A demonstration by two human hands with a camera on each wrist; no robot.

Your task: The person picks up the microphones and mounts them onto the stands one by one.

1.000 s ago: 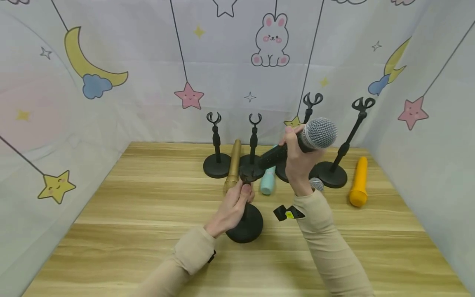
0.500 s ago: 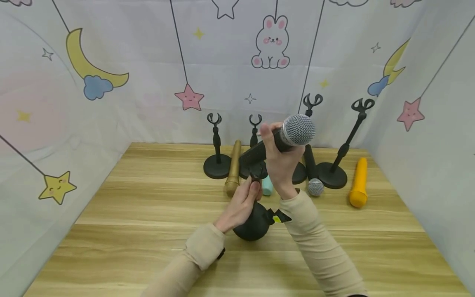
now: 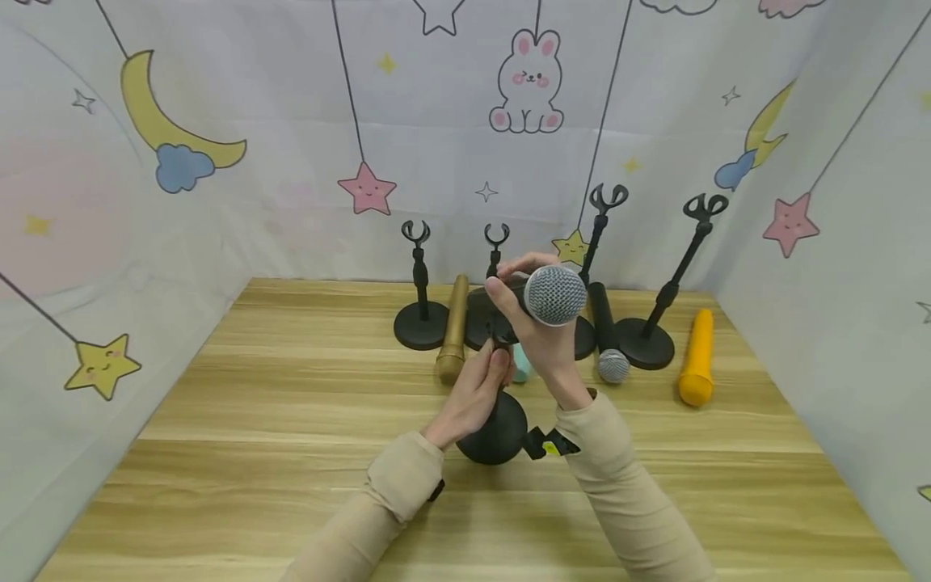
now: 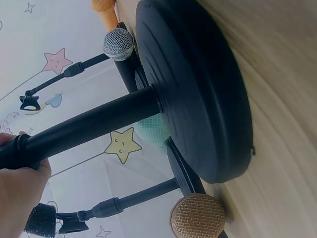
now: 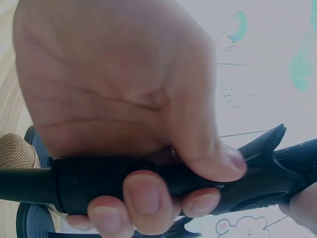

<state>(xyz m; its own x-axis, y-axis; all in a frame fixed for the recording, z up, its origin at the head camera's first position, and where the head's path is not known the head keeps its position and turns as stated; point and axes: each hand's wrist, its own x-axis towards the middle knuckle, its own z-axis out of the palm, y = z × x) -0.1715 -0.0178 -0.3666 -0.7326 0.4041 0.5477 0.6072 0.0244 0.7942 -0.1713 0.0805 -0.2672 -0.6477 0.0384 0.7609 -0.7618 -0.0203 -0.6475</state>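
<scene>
Sleeves: here they are, beige sleeves (image 3: 405, 477) pushed up around both wrists, reaching in over the wooden table (image 3: 240, 453).
Left hand: the left hand (image 3: 473, 396) has a firm hold, fingers curled round the upper pole, thumb lying along it towards the clip.
Stand: black, the stand (image 4: 99, 116) is in that grip out in front of the person, its round base below the hand; whether the base touches the wood, I cannot tell.
Right hand: higher up, the right hand (image 3: 545, 339), fingers and thumb wrapped round a handle.
Microphone: that's the big black microphone (image 3: 555, 296), silver head facing the person, handle up at the clip (image 5: 257, 183); fully seated or not, I cannot tell.
Behind the hands: a gold microphone (image 3: 453, 335) lying down, a mint microphone (image 3: 520, 365) half hidden, a smaller black microphone (image 3: 606, 331), and off to the right an orange microphone (image 3: 698, 356).
Back row: four more black stands (image 3: 422, 323), all upright, the two on the right taller.
Backdrop: pale cloth (image 3: 291, 105), printed with stars, moons and a winking rabbit.
</scene>
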